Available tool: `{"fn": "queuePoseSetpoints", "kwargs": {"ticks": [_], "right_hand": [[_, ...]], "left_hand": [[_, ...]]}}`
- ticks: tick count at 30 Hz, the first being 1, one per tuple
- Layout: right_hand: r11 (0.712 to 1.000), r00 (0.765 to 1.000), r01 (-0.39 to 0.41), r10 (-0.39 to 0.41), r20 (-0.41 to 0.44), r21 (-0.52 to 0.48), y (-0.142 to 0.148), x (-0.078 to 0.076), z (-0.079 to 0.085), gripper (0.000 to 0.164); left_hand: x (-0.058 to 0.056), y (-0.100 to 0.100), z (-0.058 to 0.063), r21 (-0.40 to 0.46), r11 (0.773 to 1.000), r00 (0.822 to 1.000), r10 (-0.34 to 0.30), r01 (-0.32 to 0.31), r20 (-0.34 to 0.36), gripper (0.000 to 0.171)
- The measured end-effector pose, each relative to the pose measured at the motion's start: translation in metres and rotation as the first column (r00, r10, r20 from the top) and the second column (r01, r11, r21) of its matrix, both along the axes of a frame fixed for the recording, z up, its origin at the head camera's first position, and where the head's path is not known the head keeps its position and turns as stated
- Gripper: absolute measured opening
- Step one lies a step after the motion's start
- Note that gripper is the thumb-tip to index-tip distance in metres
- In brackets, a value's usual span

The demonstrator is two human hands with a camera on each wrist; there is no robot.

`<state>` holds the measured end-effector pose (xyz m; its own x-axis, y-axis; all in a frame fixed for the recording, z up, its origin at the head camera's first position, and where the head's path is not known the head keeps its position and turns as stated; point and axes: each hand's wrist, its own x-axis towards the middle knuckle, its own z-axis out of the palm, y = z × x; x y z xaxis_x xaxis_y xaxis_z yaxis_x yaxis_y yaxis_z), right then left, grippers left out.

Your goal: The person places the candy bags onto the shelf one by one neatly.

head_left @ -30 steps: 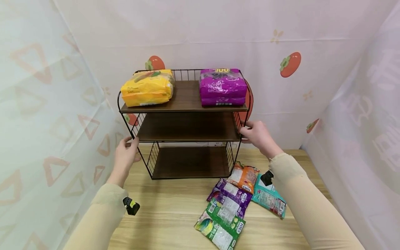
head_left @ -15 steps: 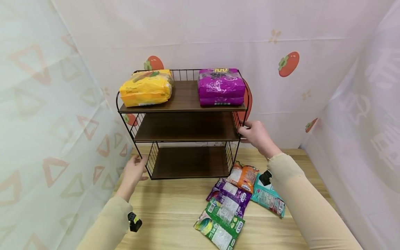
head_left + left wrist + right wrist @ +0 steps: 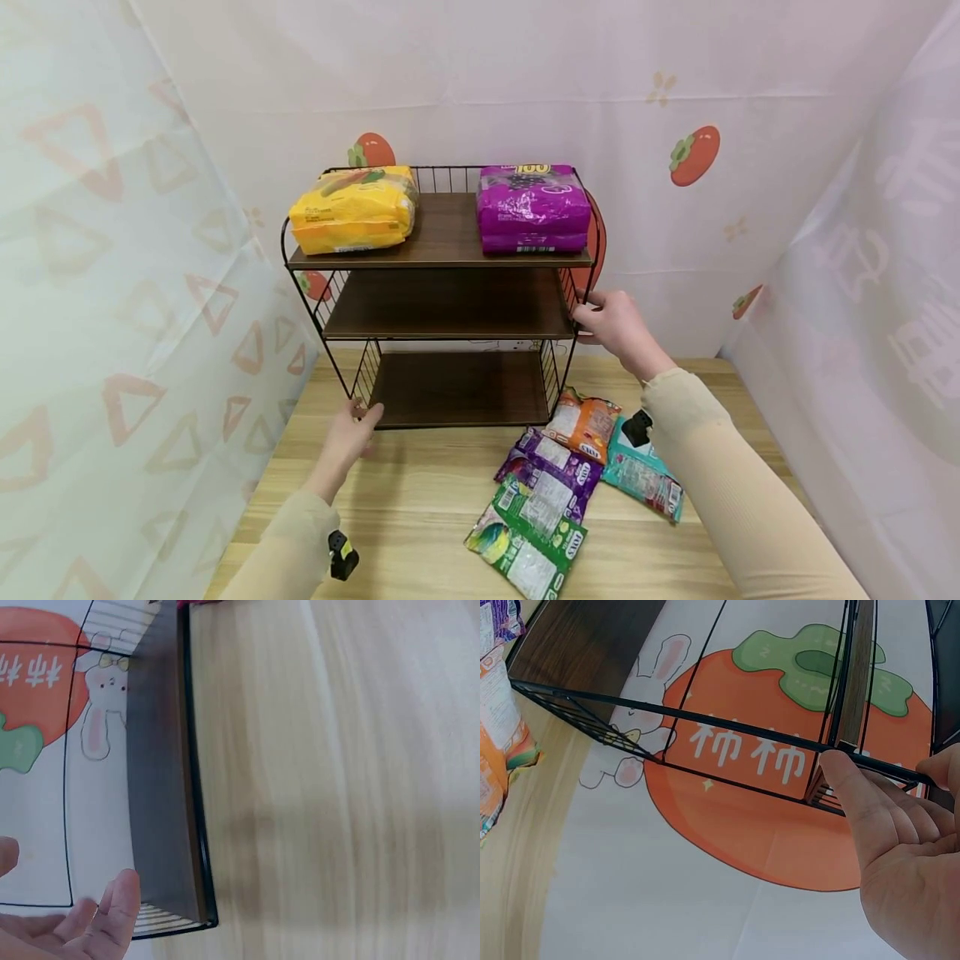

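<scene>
A three-tier shelf rack point(image 3: 448, 229), with dark brown boards and a black wire frame, stands on the table in the head view. My left hand point(image 3: 349, 435) is at its lower left front corner, fingers loosely apart. In the left wrist view these fingers point(image 3: 120, 907) lie near the bottom board point(image 3: 161, 765); whether they touch the frame I cannot tell. With thumb and fingers, my right hand point(image 3: 621, 330) grips the right side frame at the middle board point(image 3: 450, 304). The right wrist view shows that hand point(image 3: 900, 847) around the black wire.
On the top board sit a yellow packet point(image 3: 352, 212) at left and a purple packet point(image 3: 534, 212) at right. Flat snack bags lie right of the rack's front: orange point(image 3: 585, 423), purple point(image 3: 551, 467), green point(image 3: 525, 542) and teal point(image 3: 645, 475). A printed curtain point(image 3: 480, 75) hangs behind.
My left hand has come down along the rack's left side, from the middle board's height to the bottom front corner. My right hand keeps its grip, and the rack stays practically in place.
</scene>
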<state>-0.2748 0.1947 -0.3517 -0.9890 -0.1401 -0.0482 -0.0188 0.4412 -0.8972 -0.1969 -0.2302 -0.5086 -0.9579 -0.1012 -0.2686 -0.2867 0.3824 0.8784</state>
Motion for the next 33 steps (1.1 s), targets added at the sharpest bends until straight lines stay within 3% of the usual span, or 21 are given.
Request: {"fn": "queuePoseSetpoints", "kwargs": {"ticks": [14,26,33], "right_hand": [[1.0,1.0,0.006,-0.006,-0.008,0.017,0.0,0.0,0.0,0.055],[1.0,1.0,0.013,-0.013,0.004,0.003,-0.002,-0.001,-0.001,0.056],[1.0,1.0,0.019,-0.018,-0.01,0.017,0.0,-0.002,-0.002,0.056]], "left_hand": [[0.02,0.066,-0.029,0.061,0.989,0.989,-0.135,0.131,0.064,0.055],[0.038,0.104,-0.045,0.008,0.953,0.948,-0.303,0.303,0.094,0.051],[0.051,0.124,-0.061,-0.004,0.937,0.93,-0.346,0.349,0.126,0.042]]}}
